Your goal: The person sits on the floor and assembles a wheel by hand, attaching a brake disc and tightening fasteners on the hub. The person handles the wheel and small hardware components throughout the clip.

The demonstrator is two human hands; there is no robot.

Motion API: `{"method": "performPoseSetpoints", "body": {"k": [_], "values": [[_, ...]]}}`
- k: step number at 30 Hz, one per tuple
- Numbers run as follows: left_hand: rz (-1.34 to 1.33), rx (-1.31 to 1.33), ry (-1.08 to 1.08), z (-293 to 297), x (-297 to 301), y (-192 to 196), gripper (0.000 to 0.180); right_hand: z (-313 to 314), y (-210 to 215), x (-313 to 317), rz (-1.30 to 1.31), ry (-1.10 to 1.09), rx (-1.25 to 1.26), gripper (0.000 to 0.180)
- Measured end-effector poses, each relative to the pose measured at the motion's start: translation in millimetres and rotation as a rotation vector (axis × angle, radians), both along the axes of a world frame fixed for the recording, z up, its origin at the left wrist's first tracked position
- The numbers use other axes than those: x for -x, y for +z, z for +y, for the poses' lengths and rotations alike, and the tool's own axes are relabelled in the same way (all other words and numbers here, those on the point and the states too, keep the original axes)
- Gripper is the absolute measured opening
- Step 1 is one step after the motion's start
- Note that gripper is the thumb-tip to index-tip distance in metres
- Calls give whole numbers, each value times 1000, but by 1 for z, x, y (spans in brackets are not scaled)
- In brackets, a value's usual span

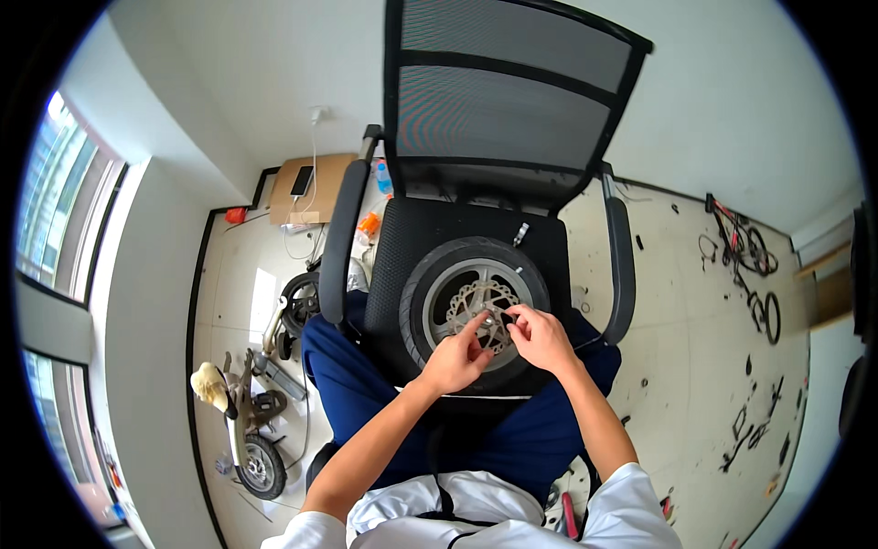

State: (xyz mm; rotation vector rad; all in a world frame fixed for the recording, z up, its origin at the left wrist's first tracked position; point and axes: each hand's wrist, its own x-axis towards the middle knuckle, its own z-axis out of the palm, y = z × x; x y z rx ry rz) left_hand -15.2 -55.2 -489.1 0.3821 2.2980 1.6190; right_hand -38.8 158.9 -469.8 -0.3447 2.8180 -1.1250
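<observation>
A small wheel (419, 284) with a black tyre and silver rim lies flat on the seat of a black office chair (402, 229). A silver brake disc (460, 300) with a wavy, perforated edge sits at its centre. My left hand (453, 362) reaches over the near side of the wheel, its index finger stretched to the hub and its thumb apart. Just right of the hub, my right hand (543, 340) has its fingers drawn together over the disc; anything small between them cannot be made out. Behind the tyre, a small metal piece (521, 234) rests on the seat.
Armrests (339, 240) flank the wheel, and the mesh backrest (508, 101) rises behind it. On the left floor are scooter parts (240, 421) and a cardboard box (334, 183) with a phone (302, 180). Bicycle parts (743, 242) and scattered pieces lie on the right.
</observation>
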Motion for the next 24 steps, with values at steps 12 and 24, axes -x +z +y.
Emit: {"method": "performPoseSetpoints", "body": {"k": [12,24], "values": [[-54,-89,219,-8,-8,3,58,-26,-33,-32,-343,-61,550,65],[-82,-53,66,-6,-40,24,37,-28,-26,-41,-418,-56,590,77]]}}
